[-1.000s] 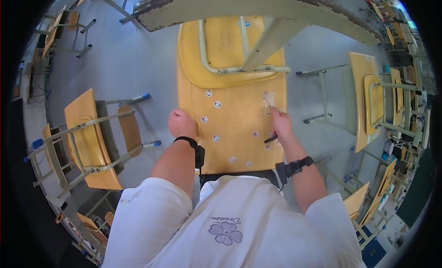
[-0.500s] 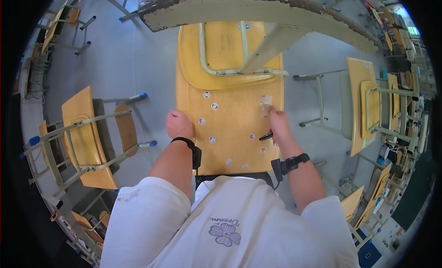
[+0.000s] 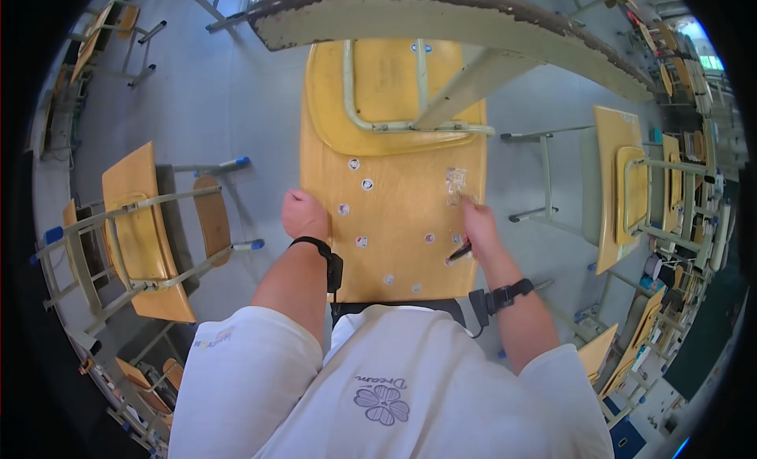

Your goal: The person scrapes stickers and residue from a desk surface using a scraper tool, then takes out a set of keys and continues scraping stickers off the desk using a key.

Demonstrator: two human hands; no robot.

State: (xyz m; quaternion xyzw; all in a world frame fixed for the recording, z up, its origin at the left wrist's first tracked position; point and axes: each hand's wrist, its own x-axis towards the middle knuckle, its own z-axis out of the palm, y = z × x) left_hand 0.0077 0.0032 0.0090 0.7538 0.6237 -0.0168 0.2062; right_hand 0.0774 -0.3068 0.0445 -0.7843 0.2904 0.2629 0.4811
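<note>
The person's right hand (image 3: 479, 226) is found closed around a slim black tool (image 3: 460, 252), which is held at a slant near the right edge of the yellow wooden rectangular worktop (image 3: 398, 214). The tool's lower end is pointed down and toward the person's left; contact with the surface cannot be confirmed. The fingertips are positioned just beside a ragged, whitish translucent patch (image 3: 456, 180) on the worktop; whether it is touched cannot be told.

The left hand (image 3: 306, 214) is clenched into a fist at the left edge of the worktop. It cannot be told whether the edge is gripped.

On the left half of the worktop, 3 small round stickers (image 3: 367, 184) and 1 small red-and-white rectangular sticker (image 3: 361, 241) are noted. Near the person, 2 faint pale spots (image 3: 389, 279) are seen.

The far part of the worktop is occupied by an upturned yellow wooden chair (image 3: 386, 80) with a pale metal tube frame. In front of it, a broad pale metal bar (image 3: 315, 24) with chipped paint is seen. Black wrist-worn devices (image 3: 502, 297) are worn on both arms. Further desks bearing upturned chairs are observed on both sides, above a grey floor (image 3: 236, 104).
</note>
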